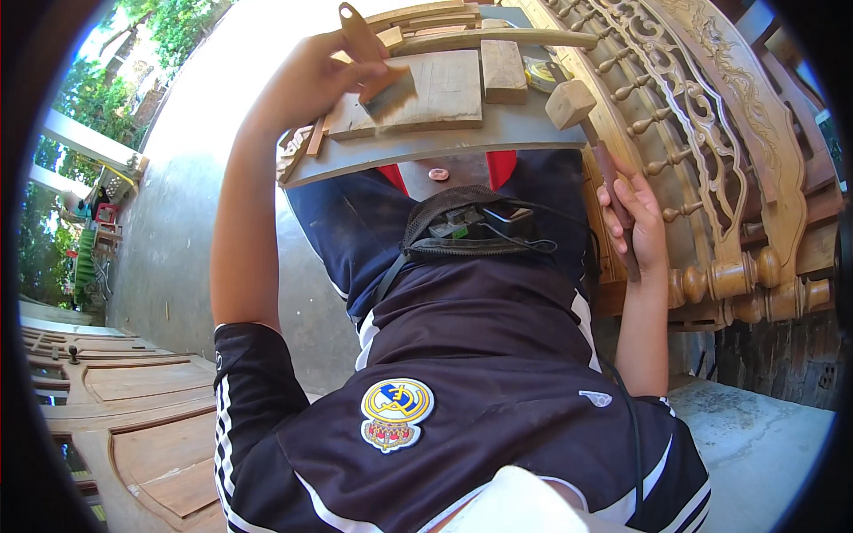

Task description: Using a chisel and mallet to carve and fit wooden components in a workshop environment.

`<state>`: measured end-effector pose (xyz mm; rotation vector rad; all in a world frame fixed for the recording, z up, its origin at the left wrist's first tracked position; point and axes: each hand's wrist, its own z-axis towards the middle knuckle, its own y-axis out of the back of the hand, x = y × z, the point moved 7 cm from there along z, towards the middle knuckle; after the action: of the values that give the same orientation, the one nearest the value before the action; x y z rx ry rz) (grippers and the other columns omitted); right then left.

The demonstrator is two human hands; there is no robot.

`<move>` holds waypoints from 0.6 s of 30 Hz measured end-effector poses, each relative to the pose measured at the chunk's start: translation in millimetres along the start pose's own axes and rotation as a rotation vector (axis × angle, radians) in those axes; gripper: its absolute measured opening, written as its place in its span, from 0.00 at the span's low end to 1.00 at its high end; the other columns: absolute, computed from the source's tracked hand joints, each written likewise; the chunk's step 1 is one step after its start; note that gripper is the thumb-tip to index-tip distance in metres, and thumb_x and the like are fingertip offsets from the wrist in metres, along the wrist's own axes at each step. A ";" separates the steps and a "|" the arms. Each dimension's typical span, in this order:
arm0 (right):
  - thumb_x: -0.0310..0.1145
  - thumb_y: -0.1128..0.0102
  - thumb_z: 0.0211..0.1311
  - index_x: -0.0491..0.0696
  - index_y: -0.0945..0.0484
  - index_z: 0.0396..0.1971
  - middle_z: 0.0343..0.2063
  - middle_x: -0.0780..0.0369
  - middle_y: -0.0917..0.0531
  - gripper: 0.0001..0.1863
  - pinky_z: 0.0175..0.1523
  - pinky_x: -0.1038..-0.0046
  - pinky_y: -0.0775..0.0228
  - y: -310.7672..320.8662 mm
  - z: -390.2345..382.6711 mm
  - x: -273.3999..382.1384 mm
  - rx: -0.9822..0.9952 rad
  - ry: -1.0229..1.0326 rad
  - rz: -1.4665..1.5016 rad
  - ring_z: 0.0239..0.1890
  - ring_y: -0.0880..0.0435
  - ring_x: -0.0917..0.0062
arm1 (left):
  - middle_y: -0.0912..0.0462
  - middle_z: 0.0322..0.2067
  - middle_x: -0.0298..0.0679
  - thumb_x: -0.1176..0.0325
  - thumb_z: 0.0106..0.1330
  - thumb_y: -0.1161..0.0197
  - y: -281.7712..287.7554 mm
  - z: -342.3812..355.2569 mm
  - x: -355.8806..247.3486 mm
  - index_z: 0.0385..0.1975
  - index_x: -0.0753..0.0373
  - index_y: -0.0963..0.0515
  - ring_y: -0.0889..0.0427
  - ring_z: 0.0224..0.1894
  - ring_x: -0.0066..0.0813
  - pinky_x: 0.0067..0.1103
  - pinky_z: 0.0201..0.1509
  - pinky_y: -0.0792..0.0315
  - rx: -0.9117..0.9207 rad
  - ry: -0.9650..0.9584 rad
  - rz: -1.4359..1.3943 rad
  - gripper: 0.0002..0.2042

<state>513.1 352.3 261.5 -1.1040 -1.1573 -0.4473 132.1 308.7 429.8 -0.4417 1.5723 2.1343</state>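
My left hand (333, 75) grips a wooden-handled flat brush (378, 75), its bristles over a pale wooden board (444, 89) on a grey work surface (395, 150). At the right, my right hand (635, 213) is closed on a long dark brown bar (613, 178), upright in the picture. Just above that bar is a squared wooden block (571, 105); I cannot tell whether they are joined. Another block (503, 69) lies beside the board, near a tape measure (540, 71). Thin wood strips (315, 138) lie at the surface's left.
Carved wooden railings with turned spindles (729, 160) fill the right side. Panelled wooden doors (142, 382) are at the lower left, beside the grey concrete floor (169, 249). An open pouch (466, 222) sits at my waist. A curved wood piece (498, 37) spans the back of the work surface.
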 end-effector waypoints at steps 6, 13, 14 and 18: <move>0.35 0.45 0.74 0.46 0.32 0.64 0.32 0.61 0.21 0.22 0.12 0.89 0.40 -0.5 2.1 3.7 -0.005 0.026 -0.015 0.16 0.30 0.89 | 0.14 0.39 0.42 0.64 0.69 0.33 -1.6 13.7 -37.5 0.43 0.67 0.20 0.13 0.42 0.29 0.24 0.47 0.17 -0.161 0.161 -0.168 0.12; 0.36 0.45 0.74 0.46 0.32 0.64 0.32 0.62 0.21 0.23 0.12 0.89 0.41 -1.4 -0.9 5.5 -0.018 0.025 -0.048 0.16 0.30 0.89 | 0.13 0.39 0.42 0.58 0.67 0.31 -62.9 25.5 -13.0 0.43 0.68 0.19 0.11 0.39 0.29 0.24 0.46 0.18 -0.176 0.095 -0.245 0.17; 0.36 0.45 0.74 0.46 0.32 0.64 0.32 0.62 0.21 0.23 0.12 0.89 0.40 0.5 -3.2 6.0 -0.030 0.026 -0.063 0.16 0.30 0.89 | 0.13 0.39 0.42 0.58 0.67 0.32 -61.9 21.6 -6.6 0.42 0.68 0.19 0.11 0.39 0.30 0.24 0.46 0.19 -0.207 0.073 -0.126 0.17; 0.36 0.45 0.74 0.46 0.32 0.65 0.32 0.62 0.21 0.23 0.12 0.89 0.40 13.1 -2.4 9.1 -0.078 0.030 -0.081 0.16 0.29 0.89 | 0.13 0.37 0.41 0.60 0.68 0.33 -46.8 -7.2 28.0 0.41 0.67 0.18 0.12 0.37 0.29 0.24 0.45 0.19 -0.254 0.193 -0.141 0.14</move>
<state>528.0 358.2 263.6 -1.1173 -1.1693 -0.5744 133.2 318.1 375.6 -0.8393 1.3236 2.2431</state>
